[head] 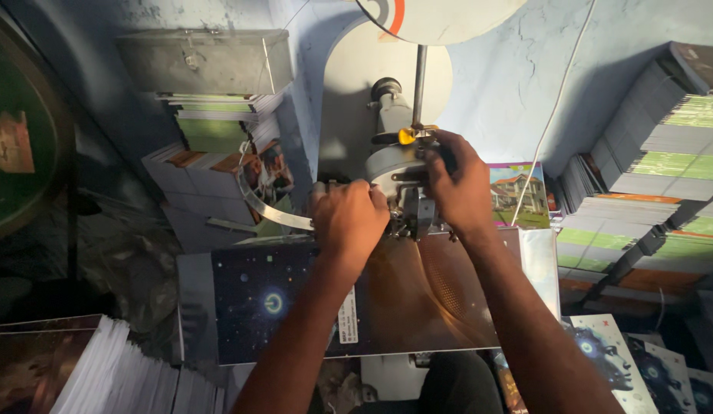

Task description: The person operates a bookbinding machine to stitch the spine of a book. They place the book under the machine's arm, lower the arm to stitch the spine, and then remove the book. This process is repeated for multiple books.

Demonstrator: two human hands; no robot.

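Both hands, L (350, 217) & R (457, 190), clamped on stitching machine head (402, 188) just above dark cover sheet (295, 299); keep sheet square under head, fingertips clear.

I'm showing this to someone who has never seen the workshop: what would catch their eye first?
Both hands, the left hand and right hand, work at a grey metal machine in the centre. Under them lies a dark starry cover. Tall stacks of booklets fill the right side.

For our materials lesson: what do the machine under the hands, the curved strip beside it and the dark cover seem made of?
Machine: grey metal, dull cast look.
Curved strip: thin bright metal, glinting.
Dark cover: probably glossy printed card; it shows sheen.
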